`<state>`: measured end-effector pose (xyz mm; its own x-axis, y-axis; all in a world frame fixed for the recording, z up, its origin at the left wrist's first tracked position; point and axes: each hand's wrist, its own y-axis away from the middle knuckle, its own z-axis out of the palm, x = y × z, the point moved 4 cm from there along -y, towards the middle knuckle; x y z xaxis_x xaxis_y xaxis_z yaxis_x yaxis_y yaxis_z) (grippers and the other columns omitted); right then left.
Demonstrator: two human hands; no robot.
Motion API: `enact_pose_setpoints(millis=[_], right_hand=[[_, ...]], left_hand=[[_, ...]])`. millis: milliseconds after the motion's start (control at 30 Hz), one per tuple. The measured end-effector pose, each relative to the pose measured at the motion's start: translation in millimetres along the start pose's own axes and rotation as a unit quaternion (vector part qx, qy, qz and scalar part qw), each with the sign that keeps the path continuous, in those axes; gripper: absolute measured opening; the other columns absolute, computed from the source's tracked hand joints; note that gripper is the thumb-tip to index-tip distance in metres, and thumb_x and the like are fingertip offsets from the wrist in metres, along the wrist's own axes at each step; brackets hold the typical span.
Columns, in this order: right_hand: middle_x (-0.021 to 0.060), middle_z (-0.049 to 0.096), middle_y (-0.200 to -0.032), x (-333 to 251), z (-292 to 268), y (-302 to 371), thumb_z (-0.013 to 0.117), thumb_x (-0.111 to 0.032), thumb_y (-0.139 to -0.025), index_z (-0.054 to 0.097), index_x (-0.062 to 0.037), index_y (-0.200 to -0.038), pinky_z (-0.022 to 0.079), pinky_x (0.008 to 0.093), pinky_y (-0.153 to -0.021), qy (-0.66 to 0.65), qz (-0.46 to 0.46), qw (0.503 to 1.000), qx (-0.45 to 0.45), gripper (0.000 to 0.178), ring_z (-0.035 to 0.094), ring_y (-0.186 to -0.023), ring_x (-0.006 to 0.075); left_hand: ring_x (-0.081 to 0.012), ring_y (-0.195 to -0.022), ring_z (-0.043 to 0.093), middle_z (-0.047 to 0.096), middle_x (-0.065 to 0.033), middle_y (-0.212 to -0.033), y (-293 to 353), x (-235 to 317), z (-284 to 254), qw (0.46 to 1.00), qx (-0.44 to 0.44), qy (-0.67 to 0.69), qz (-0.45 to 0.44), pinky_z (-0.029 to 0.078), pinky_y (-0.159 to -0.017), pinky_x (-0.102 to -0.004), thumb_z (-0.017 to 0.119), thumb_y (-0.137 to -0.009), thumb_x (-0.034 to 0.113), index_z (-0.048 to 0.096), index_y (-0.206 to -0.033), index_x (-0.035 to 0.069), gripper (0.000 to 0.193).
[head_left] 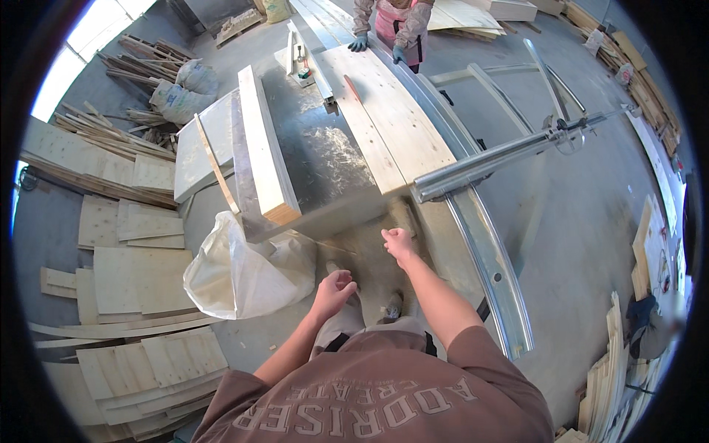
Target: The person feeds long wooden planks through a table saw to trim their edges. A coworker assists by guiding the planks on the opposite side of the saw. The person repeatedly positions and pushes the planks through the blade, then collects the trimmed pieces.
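My left hand (pixel 334 292) hangs in front of my body with its fingers curled, and nothing shows in it. My right hand (pixel 399 244) is farther forward, also with curled fingers and nothing visible in them. It is just short of the near end of a wide pale wooden board (pixel 413 140), apart from it. A narrower wooden board (pixel 362 136) lies along its left side on the saw table. Across the narrower board lies a thin reddish stick (pixel 352 88). At the far end, a co-worker's gloved hands (pixel 359 44) rest on the wood.
Left on the metal saw table (pixel 325 148) is a stack of long boards (pixel 267 148). A white sack (pixel 240 273) stands near my left hand. A metal crossbar (pixel 502 162) and rail (pixel 491 273) extend on the right. Board stacks (pixel 140 273) line the left.
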<state>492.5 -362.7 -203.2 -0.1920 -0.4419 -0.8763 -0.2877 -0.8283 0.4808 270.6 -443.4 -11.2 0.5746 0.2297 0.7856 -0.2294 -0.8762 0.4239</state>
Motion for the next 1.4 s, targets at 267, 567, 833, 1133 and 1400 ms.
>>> enact_pose_setpoints(millis=[267,567,833,1133,1400], right_hand=[[-0.0005,0.054,-0.073,-15,0,-52,0.072,-0.034,-0.096,0.059,-0.0086,-0.088,0.048,0.0289,-0.056,-0.211,0.164,0.961,0.072,0.029,0.053,-0.060,0.0122],[0.0047,0.074,-0.087,27,-40,-16,0.062,-0.025,-0.103,0.068,-0.0061,-0.104,0.045,0.0226,-0.052,-0.251,0.122,0.960,0.038,0.020,0.066,-0.067,0.0100],[0.0069,0.074,-0.091,57,-86,45,0.060,-0.019,-0.103,0.067,-0.0033,-0.107,0.047,0.0230,-0.057,-0.244,0.113,0.963,0.027,0.018,0.067,-0.069,0.0118],[0.0090,0.068,-0.111,120,-163,149,0.061,-0.010,-0.101,0.061,0.0018,-0.122,0.059,0.0353,-0.080,-0.254,0.115,0.960,0.033,0.025,0.069,-0.094,0.0205],[0.0123,0.071,-0.104,93,-239,323,0.069,-0.003,-0.093,0.060,0.0053,-0.123,0.058,0.0337,-0.073,-0.207,0.185,0.954,0.109,0.033,0.072,-0.085,0.0246]], left_hand=[[-0.0261,-0.103,0.071,0.072,-0.0187,-0.117,18,-7,-18,0.998,0.031,-0.033,-0.038,0.056,-0.090,-0.0376,0.071,-0.091,0.022,0.062,-0.127,-0.005,0.046],[-0.0248,-0.102,0.071,0.072,-0.0185,-0.117,-12,-4,3,0.999,-0.007,-0.012,-0.032,0.056,-0.091,-0.0367,0.072,-0.091,0.023,0.061,-0.128,-0.005,0.047],[-0.0229,-0.106,0.070,0.071,-0.0189,-0.118,-70,28,37,0.996,-0.077,-0.021,-0.029,0.058,-0.090,-0.0362,0.073,-0.090,0.023,0.061,-0.128,-0.004,0.048],[-0.0205,-0.097,0.069,0.071,-0.0125,-0.110,-141,2,127,0.991,-0.120,0.011,-0.053,0.056,-0.089,-0.0340,0.076,-0.089,0.027,0.061,-0.126,-0.006,0.052],[-0.0242,-0.098,0.067,0.069,-0.0126,-0.111,-139,24,214,0.813,-0.175,0.414,-0.369,0.053,-0.083,-0.0362,0.068,-0.090,0.017,0.064,-0.117,0.001,0.032]])
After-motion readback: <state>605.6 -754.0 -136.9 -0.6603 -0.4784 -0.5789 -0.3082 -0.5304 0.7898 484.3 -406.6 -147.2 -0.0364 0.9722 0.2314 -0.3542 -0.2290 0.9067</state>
